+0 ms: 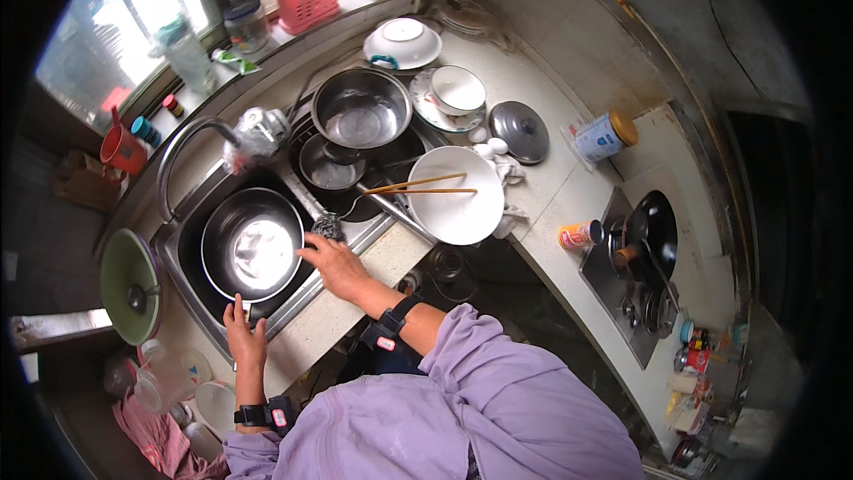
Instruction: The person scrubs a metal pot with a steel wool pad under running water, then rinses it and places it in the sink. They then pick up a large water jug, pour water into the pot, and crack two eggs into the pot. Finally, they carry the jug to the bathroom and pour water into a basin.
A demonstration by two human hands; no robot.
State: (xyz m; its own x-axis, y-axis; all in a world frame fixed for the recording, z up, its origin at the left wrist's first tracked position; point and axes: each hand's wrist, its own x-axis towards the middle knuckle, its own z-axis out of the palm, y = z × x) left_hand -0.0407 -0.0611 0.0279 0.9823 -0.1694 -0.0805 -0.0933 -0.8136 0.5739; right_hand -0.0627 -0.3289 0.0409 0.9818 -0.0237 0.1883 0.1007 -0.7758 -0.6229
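A round metal basin (220,240) sits in the stainless steel sink (193,300), its bottom bright with reflected light. My right hand (336,268) is at the basin's right rim, fingers spread and the tips at the edge. Below the near rim, my left hand (245,340) has its thumb and fingers apart, the fingertips close to the basin. Whether either hand presses on the rim is hard to tell. A steel wool scourer (328,227) lies on the sink divider just beyond my right hand. The curved faucet (163,180) rises behind the basin.
Right of the sink stand a steel bowl (360,113), a saucepan (330,170) and a white bowl (460,213) with chopsticks (426,187) across it. A pot lid (520,132) and eggs (496,145) lie beyond. A green basin (123,287) leans at left; a wok (656,227) sits far right.
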